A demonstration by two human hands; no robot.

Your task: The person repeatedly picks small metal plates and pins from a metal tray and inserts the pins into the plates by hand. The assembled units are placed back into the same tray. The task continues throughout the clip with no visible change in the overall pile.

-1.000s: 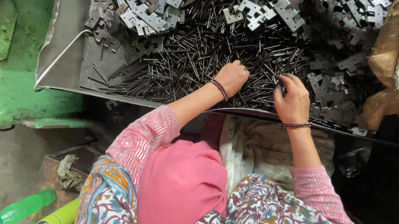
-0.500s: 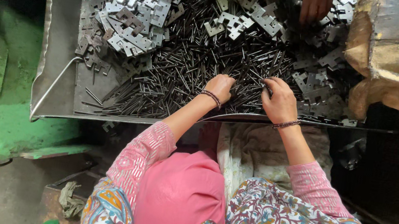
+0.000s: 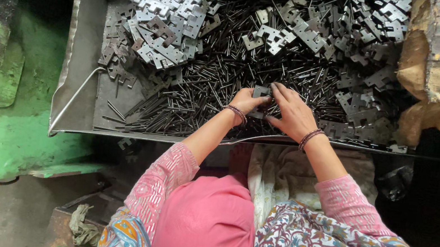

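Between my two hands, a small notched metal hinge plate is pinched: my left hand grips its near edge, my right hand closes fingers over its far side. Under both hands lies a bed of dark steel pins (loose, lying every way) in the metal tray. Beyond my left hand, a heap of grey hinge plates sits well apart.
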